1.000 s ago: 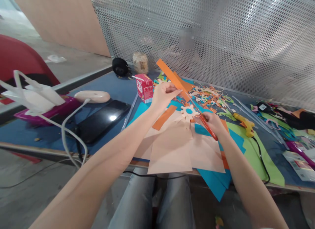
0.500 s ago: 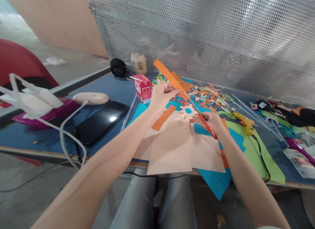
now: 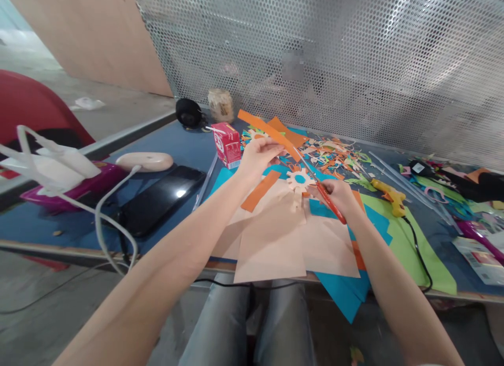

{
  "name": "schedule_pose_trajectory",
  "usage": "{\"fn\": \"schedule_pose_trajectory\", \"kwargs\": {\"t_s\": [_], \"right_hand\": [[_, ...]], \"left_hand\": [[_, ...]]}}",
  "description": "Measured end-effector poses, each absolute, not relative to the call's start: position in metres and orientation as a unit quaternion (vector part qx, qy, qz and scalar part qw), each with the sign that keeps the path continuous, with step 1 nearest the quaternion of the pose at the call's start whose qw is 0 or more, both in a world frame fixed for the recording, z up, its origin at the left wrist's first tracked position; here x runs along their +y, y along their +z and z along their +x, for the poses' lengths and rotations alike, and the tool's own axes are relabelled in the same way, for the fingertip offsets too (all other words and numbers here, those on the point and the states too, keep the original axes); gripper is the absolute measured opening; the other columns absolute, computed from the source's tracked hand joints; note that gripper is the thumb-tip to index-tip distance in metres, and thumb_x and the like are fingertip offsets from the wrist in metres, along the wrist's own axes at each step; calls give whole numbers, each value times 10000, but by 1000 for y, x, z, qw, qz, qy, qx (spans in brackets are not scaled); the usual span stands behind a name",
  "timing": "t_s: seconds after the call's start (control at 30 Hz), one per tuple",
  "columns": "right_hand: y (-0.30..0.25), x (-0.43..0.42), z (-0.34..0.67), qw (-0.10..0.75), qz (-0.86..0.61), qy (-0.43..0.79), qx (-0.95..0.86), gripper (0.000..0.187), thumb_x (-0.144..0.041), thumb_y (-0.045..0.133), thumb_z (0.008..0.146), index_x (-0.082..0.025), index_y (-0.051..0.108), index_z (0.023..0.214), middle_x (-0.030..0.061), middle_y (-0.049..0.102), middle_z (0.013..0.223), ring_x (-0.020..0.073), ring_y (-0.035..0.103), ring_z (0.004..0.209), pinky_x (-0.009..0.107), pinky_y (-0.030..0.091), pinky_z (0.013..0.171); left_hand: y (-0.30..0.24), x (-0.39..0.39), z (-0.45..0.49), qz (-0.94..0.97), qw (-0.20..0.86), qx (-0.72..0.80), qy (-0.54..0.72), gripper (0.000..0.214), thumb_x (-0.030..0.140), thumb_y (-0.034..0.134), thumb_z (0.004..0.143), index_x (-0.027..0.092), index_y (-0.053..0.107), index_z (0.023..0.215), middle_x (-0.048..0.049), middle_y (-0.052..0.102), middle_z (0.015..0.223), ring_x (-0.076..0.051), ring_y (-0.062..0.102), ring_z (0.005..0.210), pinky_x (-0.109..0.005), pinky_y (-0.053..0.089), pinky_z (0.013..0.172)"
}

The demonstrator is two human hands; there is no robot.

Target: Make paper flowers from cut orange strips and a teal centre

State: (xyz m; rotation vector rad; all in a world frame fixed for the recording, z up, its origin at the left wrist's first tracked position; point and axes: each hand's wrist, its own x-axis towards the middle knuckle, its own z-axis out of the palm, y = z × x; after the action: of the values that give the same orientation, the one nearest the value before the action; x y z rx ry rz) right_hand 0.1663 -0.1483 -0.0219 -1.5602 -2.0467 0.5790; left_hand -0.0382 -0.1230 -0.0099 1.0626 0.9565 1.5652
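My left hand (image 3: 258, 155) pinches an orange paper strip (image 3: 262, 125) that slants from upper left down to the right. In my right hand (image 3: 339, 194) is a pair of red-handled scissors (image 3: 331, 202), their blades at the strip's lower right end. Whether the blades are parted there is too small to tell. Below the blades lies a cream paper ring with notched edges (image 3: 290, 180). A second orange strip (image 3: 261, 191) rests on cream paper sheets (image 3: 271, 250) under my left wrist.
A pink drink carton (image 3: 227, 145), black phone (image 3: 165, 198) and white cable (image 3: 100, 224) are on the left. Coloured paper scraps (image 3: 334, 155) lie behind. To the right are a yellow glue gun (image 3: 389, 195) on green paper (image 3: 425, 255) and clear sticks (image 3: 413, 190). Perforated metal (image 3: 334, 56) stands behind.
The orange strip's far end has dipped down and left, and the strip now bends slightly. Both hands stay nearly in place, the scissors still at the strip's end.
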Motion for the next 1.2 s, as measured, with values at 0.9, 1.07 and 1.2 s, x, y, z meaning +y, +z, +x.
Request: {"fn": "schedule_pose_trajectory", "kwargs": {"t_s": [0.9,1.07,1.2], "right_hand": [[-24,-147,166,244,-572,211,-754,489,-656,507,631,-184,502,507,-13,458,439,114,440,469,231,286,443],[-28,-144,167,243,-566,240,-750,456,-639,508,615,-187,500,555,-13,459,480,119,443,500,230,292,459],[-31,-142,169,247,-556,250,-753,468,-649,494,635,-191,451,551,-27,401,499,101,398,492,226,282,452]], "left_hand": [[-9,-127,-32,416,504,389,649,102,146,617,687,148,601,787,-10,638,707,-104,615,659,-181,460,503],[-11,-127,-33,421,498,381,656,90,145,654,652,135,594,718,-9,630,658,-103,614,647,-177,456,498],[-11,-126,-33,420,497,384,655,94,133,660,642,134,598,712,-17,642,662,-117,627,652,-187,459,489]]}}
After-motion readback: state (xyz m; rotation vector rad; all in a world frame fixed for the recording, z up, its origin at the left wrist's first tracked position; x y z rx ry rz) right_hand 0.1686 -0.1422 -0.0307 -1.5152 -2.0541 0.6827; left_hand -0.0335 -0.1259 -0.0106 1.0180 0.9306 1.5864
